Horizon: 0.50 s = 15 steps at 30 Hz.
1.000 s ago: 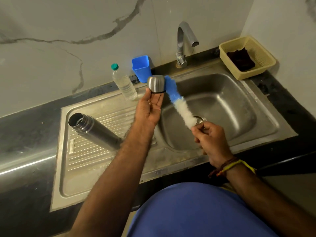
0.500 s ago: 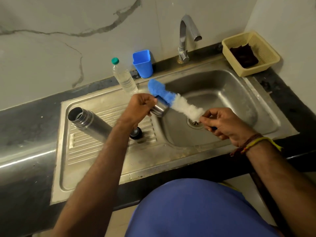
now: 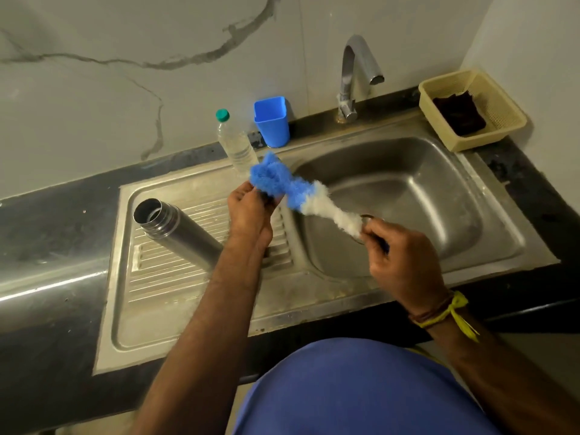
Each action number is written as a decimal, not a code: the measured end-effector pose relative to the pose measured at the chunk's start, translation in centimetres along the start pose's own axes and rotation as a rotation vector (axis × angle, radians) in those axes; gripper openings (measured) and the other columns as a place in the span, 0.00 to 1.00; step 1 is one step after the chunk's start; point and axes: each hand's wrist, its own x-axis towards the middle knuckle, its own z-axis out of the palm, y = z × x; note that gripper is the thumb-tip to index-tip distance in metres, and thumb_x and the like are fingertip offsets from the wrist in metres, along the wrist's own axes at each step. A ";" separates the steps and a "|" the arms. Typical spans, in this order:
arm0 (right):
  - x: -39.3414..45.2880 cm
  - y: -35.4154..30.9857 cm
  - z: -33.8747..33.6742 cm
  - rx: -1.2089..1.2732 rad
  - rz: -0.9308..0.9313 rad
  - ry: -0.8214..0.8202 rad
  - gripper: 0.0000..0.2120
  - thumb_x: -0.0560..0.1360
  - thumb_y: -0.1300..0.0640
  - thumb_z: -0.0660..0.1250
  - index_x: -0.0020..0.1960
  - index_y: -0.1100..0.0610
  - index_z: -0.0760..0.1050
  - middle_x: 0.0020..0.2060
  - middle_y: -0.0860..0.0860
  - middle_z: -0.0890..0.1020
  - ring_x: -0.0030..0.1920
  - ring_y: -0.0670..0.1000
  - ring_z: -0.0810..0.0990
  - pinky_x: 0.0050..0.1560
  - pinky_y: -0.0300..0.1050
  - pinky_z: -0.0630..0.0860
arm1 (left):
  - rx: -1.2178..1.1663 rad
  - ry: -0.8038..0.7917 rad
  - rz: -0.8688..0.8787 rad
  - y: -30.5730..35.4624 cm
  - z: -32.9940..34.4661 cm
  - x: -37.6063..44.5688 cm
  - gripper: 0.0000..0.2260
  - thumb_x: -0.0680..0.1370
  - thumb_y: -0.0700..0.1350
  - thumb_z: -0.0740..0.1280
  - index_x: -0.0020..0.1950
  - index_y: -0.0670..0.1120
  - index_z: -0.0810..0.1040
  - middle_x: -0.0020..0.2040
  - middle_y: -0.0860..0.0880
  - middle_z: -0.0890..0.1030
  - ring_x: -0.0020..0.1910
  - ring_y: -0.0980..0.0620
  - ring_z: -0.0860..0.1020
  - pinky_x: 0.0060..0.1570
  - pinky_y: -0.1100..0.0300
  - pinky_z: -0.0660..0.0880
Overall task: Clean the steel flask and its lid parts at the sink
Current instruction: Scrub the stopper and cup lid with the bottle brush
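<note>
cap: hidden inside the left hand (image 3: 251, 211), over the drainboard by the sink (image 3: 489, 196) edge
left hand: fingers curled, gripping something the brush (image 3: 301, 193) head covers, probably to steady the cap for scrubbing
right hand (image 3: 405, 262): fingers wrapped round the brush handle, working it
flask (image 3: 175, 233): lying open on the drainboard, waiting its turn probably

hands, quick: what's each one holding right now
Left hand: fingers curled round something hidden under the brush head; cannot tell what.
Right hand: gripping the brush handle.
</note>
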 end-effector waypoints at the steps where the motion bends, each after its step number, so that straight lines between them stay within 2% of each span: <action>1: -0.2 0.4 -0.2 0.007 0.010 0.022 0.02 0.77 0.59 0.69 0.46 0.56 0.79 0.38 0.52 0.83 0.36 0.56 0.81 0.34 0.50 0.77 | -0.057 -0.002 -0.013 0.3 -0.1 0.2 0.08 0.83 0.34 0.62 0.53 0.39 0.81 0.43 0.45 0.85 0.45 0.49 0.84 0.51 0.53 0.82; 4: 0.3 0.5 0.7 0.054 0.046 0.023 0.03 0.77 0.60 0.69 0.45 0.57 0.78 0.37 0.51 0.82 0.35 0.52 0.79 0.34 0.48 0.77 | -0.204 0.038 -0.077 0.1 0.5 0.3 0.08 0.85 0.36 0.61 0.57 0.37 0.79 0.45 0.43 0.85 0.44 0.49 0.85 0.51 0.54 0.84; 7: 0.5 0.0 1.8 0.162 0.146 0.034 0.06 0.77 0.59 0.70 0.42 0.56 0.77 0.34 0.48 0.81 0.33 0.49 0.78 0.33 0.49 0.77 | -0.319 0.032 -0.128 -0.3 1.4 -0.3 0.08 0.84 0.36 0.62 0.60 0.35 0.78 0.47 0.40 0.84 0.44 0.48 0.85 0.46 0.55 0.84; 9: 0.4 0.0 1.7 0.223 0.215 0.062 0.07 0.76 0.59 0.71 0.40 0.57 0.77 0.33 0.47 0.80 0.33 0.46 0.78 0.33 0.42 0.75 | -0.395 0.030 -0.149 -0.1 1.2 -0.4 0.09 0.84 0.36 0.63 0.63 0.35 0.75 0.52 0.36 0.83 0.47 0.44 0.86 0.44 0.55 0.85; 11: 0.7 0.0 1.6 0.254 0.271 0.064 0.09 0.76 0.59 0.72 0.38 0.57 0.76 0.32 0.47 0.80 0.33 0.45 0.78 0.33 0.36 0.72 | -0.366 0.030 -0.144 -0.1 0.9 -0.2 0.09 0.84 0.36 0.63 0.63 0.35 0.75 0.57 0.35 0.82 0.54 0.42 0.85 0.47 0.54 0.85; 12: 1.0 -0.2 1.8 0.269 0.284 0.053 0.10 0.76 0.59 0.72 0.38 0.58 0.75 0.31 0.47 0.79 0.32 0.46 0.77 0.32 0.36 0.72 | -0.330 0.022 -0.144 -0.2 0.9 -0.3 0.10 0.84 0.36 0.63 0.64 0.35 0.75 0.57 0.35 0.82 0.56 0.41 0.84 0.47 0.54 0.85; 15: 1.5 -0.6 2.0 0.308 0.293 0.008 0.10 0.75 0.59 0.72 0.37 0.58 0.75 0.29 0.49 0.79 0.30 0.49 0.76 0.32 0.40 0.72 | -0.295 0.008 -0.139 -0.5 0.7 -0.6 0.11 0.84 0.36 0.63 0.65 0.35 0.75 0.55 0.36 0.82 0.51 0.43 0.85 0.46 0.56 0.84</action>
